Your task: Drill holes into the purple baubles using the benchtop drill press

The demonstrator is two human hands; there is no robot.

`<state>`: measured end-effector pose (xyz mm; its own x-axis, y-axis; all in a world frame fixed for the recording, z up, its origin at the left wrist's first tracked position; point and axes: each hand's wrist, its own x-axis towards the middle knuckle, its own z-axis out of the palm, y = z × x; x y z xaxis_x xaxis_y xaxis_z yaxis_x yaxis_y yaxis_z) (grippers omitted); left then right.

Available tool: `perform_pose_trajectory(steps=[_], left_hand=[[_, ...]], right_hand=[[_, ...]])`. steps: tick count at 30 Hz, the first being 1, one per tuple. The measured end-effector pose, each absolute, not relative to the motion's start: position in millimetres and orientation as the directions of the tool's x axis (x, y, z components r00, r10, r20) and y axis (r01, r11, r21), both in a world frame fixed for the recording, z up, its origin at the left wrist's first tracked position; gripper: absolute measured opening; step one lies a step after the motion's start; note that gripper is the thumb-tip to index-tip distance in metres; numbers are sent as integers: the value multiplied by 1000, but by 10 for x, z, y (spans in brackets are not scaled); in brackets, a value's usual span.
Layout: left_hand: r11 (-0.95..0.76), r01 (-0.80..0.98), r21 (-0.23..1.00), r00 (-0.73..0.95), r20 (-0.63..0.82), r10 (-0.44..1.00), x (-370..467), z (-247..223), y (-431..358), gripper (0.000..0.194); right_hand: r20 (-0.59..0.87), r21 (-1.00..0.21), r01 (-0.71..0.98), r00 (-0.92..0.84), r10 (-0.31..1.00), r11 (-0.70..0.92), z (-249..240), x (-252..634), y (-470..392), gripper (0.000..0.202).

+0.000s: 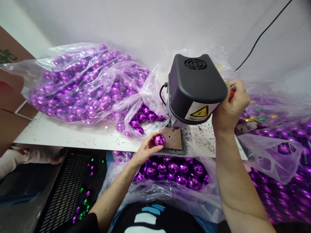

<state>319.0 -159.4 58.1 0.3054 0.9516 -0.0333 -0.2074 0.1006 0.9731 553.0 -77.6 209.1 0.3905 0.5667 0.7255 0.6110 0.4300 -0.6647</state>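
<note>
My left hand holds a purple faceted ball at the front edge of the white table, just left of a brown pad under the machine. My right hand is closed around a red handle on the right side of a black machine with a yellow warning label. The machine's head hangs directly over the brown pad.
A big clear bag of purple balls lies on the table at left, spilling some near the machine. Another open bag of purple balls sits in my lap. More bagged balls crowd the right. A cardboard box stands at far left.
</note>
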Motion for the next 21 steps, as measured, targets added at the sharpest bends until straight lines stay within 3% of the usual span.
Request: perform_pose_trajectory(steps=[5, 9, 12, 15, 16, 18, 21], left_hand=[[181, -62, 982, 286, -156, 946, 2791, 738, -1791, 60], [278, 204, 939, -107, -262, 959, 1591, 829, -2227, 67], [468, 471, 748, -321, -349, 881, 697, 817, -2551, 75], [473, 715, 515, -473, -143, 869, 435, 810, -2593, 80], [421, 761, 494, -455, -55, 889, 527, 823, -2515, 75], [241, 787, 568, -344, 79, 936, 929, 876, -2242, 57], [-156, 832, 533, 8, 270, 963, 1776, 976, -1704, 30]], right_hand=[[729, -658, 623, 385, 566, 424, 2091, 5549, -785, 63], [732, -651, 620, 362, 577, 437, 2073, 5575, -776, 60], [745, -641, 634, 375, 552, 434, 2057, 5582, -753, 52], [754, -632, 656, 399, 521, 413, 2039, 5586, -721, 44], [757, -629, 661, 402, 515, 408, 2033, 5588, -711, 43], [760, -625, 668, 404, 509, 403, 2025, 5597, -699, 43], [750, -633, 665, 400, 526, 396, 2027, 5612, -703, 44]])
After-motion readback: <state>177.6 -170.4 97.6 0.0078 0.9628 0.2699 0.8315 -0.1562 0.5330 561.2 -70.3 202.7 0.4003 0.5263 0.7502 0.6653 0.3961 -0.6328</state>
